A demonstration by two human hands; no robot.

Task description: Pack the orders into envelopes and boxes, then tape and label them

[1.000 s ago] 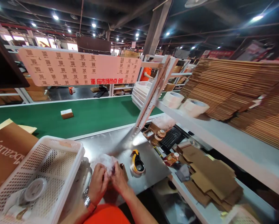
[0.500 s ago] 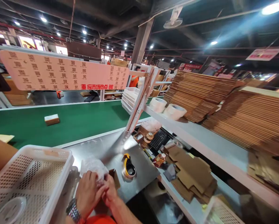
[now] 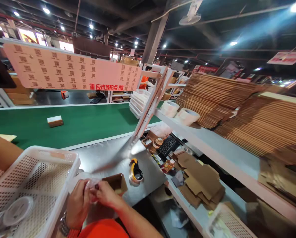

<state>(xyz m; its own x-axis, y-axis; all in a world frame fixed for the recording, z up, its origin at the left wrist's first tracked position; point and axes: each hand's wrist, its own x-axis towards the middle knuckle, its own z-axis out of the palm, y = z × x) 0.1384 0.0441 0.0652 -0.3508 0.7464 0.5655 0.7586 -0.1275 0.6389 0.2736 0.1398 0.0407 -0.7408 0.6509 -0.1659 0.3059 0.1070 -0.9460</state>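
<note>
My left hand (image 3: 76,203) and my right hand (image 3: 105,195) meet low over the steel worktop (image 3: 108,155). Both close on a small clear plastic-wrapped item (image 3: 92,183) held between the fingertips. A small open cardboard box (image 3: 116,182) sits just right of my right hand. A wristwatch (image 3: 63,226) is on my left wrist. To the left stands a white perforated basket (image 3: 36,178) with a round clear-lidded container (image 3: 15,210) inside.
A yellow tape dispenser (image 3: 135,168) lies right of the box. A green conveyor belt (image 3: 83,124) carries a small parcel (image 3: 55,121). On the right, a shelf (image 3: 212,138) bears tape rolls (image 3: 187,116) and stacks of flat cardboard (image 3: 249,112). Loose cardboard pieces (image 3: 200,178) lie below.
The wrapped item has shrunk from a crumpled bundle to a small piece between my fingertips. My hands drew apart a little, and the open box now shows beside them.
</note>
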